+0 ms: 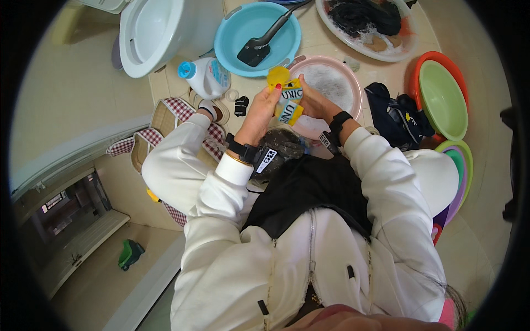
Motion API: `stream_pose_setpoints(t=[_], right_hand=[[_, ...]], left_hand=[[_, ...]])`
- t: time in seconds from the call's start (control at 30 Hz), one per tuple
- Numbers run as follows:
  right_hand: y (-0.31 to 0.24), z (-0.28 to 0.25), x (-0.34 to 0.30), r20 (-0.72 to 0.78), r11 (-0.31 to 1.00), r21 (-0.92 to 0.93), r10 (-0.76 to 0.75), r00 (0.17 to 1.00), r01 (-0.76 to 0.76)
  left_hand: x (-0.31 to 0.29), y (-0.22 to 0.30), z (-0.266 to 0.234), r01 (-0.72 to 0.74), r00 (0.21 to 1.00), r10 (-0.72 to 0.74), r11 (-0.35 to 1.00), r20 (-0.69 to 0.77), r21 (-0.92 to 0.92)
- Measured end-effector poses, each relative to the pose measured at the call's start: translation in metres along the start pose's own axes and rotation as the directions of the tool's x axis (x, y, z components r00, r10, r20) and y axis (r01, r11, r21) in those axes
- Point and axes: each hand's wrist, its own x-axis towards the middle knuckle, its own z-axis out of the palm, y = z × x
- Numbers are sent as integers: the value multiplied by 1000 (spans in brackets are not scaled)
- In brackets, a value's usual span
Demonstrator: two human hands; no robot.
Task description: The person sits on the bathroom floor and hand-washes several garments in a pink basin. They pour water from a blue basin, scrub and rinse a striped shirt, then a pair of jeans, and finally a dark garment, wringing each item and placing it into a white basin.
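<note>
Both hands meet in front of me at the near left edge of a pink basin (pixel 358 95) with foamy water in it. Between them is a small yellow cloth piece with white-and-blue printed patches (pixel 288 100), its exact kind unclear. My left hand (pixel 264 110) pinches its left side, thumb on top. My right hand (pixel 314 100) closes on the right side, its fingers partly hidden. Below the hands lies a dark speckled bundle (pixel 280 144), apparently fabric. A small black item like a sock (pixel 241 106) rests on the floor at left.
A blue basin (pixel 226 41) holds a black hand shower (pixel 256 51). Beside it stand a white detergent bottle (pixel 212 77) and a toilet (pixel 179 33). At right are a tub of soaking dark clothes (pixel 367 19), navy clothing (pixel 398 118), and stacked green (pixel 443 99) and red basins (pixel 417 70).
</note>
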Motion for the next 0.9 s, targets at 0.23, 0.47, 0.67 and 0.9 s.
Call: stream_pose_setpoints(t=[0.23,0.47,0.67,0.9], right_hand=[[-23,-24,-10,-26,955,11,-296,955,296],[-53,-37,-24,-152,889,52,-443,883,455],[-65,-41,-33,-274,901,-25,-422,864,433],[-47,-70,-23,-324,871,-305,-475,818,385]], left_hand=[[7,-11,14,-19,999,17,998,-37,-67],[30,-36,1,-67,997,81,899,-15,434],[55,-73,-5,-116,993,116,853,33,510],[57,-96,-7,-303,930,362,663,62,685]])
